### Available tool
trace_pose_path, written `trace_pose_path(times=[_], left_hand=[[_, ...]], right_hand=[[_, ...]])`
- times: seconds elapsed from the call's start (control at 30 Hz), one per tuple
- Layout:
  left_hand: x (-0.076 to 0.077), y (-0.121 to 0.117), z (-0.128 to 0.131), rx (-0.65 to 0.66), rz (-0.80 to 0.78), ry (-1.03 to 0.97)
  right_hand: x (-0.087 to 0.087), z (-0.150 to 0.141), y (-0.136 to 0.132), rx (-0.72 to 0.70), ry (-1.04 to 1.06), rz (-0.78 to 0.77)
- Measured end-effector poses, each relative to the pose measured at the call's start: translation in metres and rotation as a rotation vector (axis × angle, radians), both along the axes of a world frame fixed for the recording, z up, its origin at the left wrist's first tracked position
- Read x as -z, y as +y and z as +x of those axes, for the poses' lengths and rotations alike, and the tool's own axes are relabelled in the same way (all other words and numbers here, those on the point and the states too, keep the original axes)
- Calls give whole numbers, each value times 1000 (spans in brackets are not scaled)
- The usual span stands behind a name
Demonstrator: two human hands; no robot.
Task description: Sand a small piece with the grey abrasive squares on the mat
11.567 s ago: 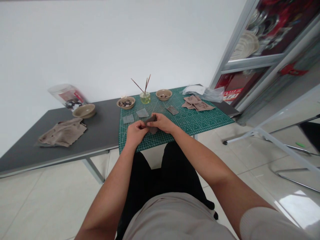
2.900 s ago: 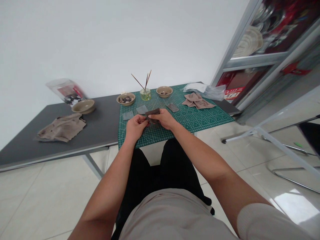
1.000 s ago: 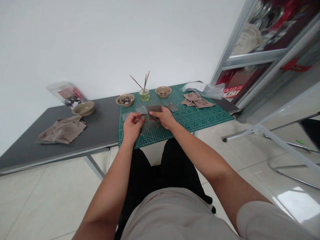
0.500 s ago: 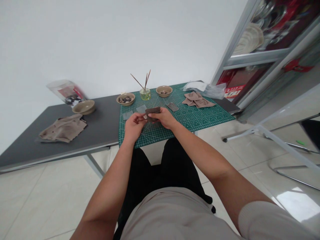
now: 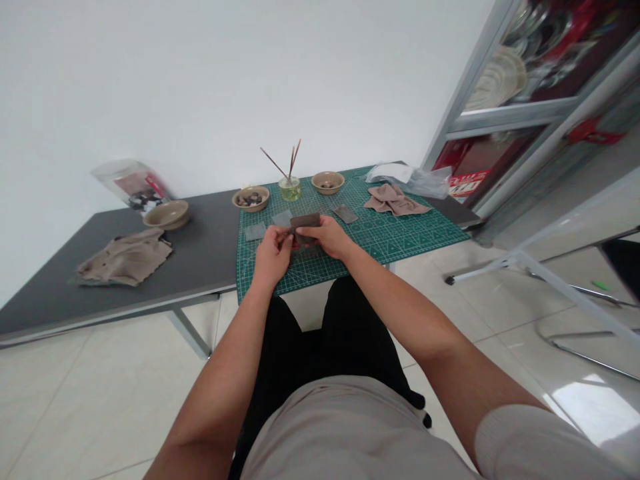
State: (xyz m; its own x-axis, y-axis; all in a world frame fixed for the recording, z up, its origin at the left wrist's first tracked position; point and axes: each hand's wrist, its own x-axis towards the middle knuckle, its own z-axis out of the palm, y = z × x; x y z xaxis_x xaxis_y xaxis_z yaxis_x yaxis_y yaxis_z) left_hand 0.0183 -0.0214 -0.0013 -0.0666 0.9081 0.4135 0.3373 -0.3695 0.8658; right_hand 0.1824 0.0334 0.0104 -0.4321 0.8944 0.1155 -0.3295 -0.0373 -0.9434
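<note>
My right hand point(image 5: 331, 237) is closed on a folded dark brown sheet, seemingly sandpaper point(image 5: 306, 220), with the thumb across its front. At the sheet's left edge, my left hand point(image 5: 273, 252) is pinched shut on a small stone, which the fingers and sheet now hide. Both hands are over the front part of the green cutting mat point(image 5: 410, 237). Behind them lie two pale grey squares point(image 5: 255, 231) and, to the right, a darker grey piece point(image 5: 345, 213).
Behind are a bowl of several stones point(image 5: 251, 199), a glass jar with sticks point(image 5: 290, 189) and a bowl with a few stones point(image 5: 328, 183). A brown cloth point(image 5: 395, 200) and plastic bag point(image 5: 425, 181) lie right. Left are another bowl point(image 5: 167, 215), a cloth point(image 5: 125, 257) and a clear container point(image 5: 131, 183).
A second ago the sheet was held flatter, with my left hand apart from it and a small stone in its fingertips. My left hand has since moved right, against the sheet, which now looks folded.
</note>
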Motion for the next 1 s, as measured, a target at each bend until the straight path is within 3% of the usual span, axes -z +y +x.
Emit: trace_pose_path(times=[0.13, 0.33, 0.6, 0.83, 1.0], left_hand=[[2, 1, -3, 20, 3, -10], [-8, -5, -1, -115, -50, 110], [-3, -2, -5, 2, -61, 97], [-7, -5, -3, -44, -76, 91], [-5, -1, -5, -1, -115, 44]], right_hand=[[1, 0, 0, -2, -12, 6], [2, 1, -1, -17, -40, 31], [0, 0, -4, 37, -44, 90], [1, 0, -2, -29, -6, 56], [4, 0, 0, -36, -16, 44]])
